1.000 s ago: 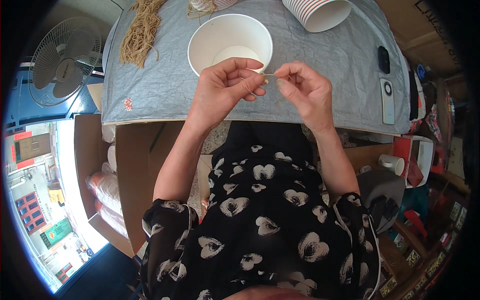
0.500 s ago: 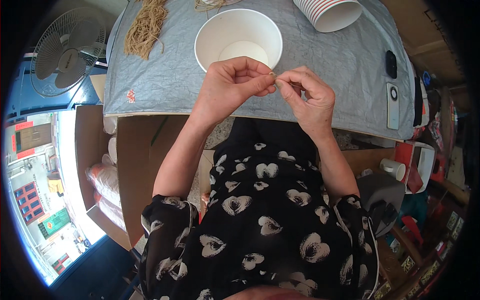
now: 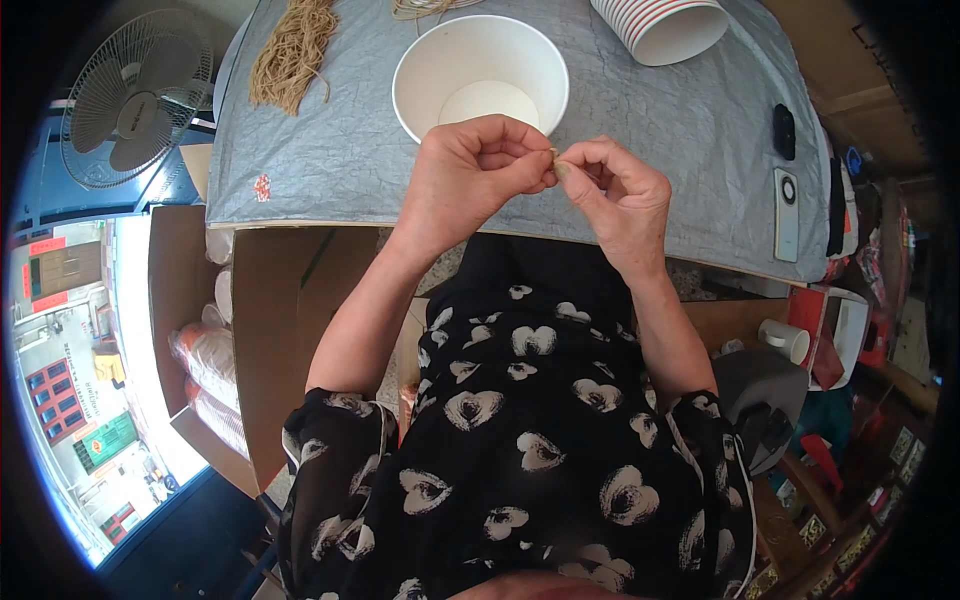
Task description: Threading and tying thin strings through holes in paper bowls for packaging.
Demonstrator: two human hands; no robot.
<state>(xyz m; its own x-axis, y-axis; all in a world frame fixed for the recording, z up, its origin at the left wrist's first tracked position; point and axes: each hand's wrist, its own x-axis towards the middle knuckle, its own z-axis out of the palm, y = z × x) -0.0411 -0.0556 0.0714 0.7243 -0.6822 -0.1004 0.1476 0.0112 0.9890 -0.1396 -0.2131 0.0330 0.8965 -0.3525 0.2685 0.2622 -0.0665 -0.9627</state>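
My left hand (image 3: pixel 465 180) is closed in a pinch, thumb against forefinger, just in front of a white paper tub (image 3: pixel 480 45). Its fingertips meet those of my right hand (image 3: pixel 620 200), which is pinching too. Between them shows a tiny tan bit that looks like thin string (image 3: pixel 555 153); most of it is hidden by the fingers. The tub stands open on the table, its bottom visible, with my left hand overlapping its near rim. A loose bundle of tan strings (image 3: pixel 292 60) lies to the far left.
A grey sheet covers the table (image 3: pixel 340 170). A stack of white tubs with red rims (image 3: pixel 675 35) lies at the far right, and a coil of cord (image 3: pixel 435 8) at the back. A phone (image 3: pixel 786 215) and a black object (image 3: pixel 783 132) are on the right. Left stand a fan (image 3: pixel 138 115) and cardboard box (image 3: pixel 270 330).
Both hands stay together, their fingertips shifted very slightly right. A thin strand seen near my right fingers earlier no longer shows. The whole view has shifted a little.
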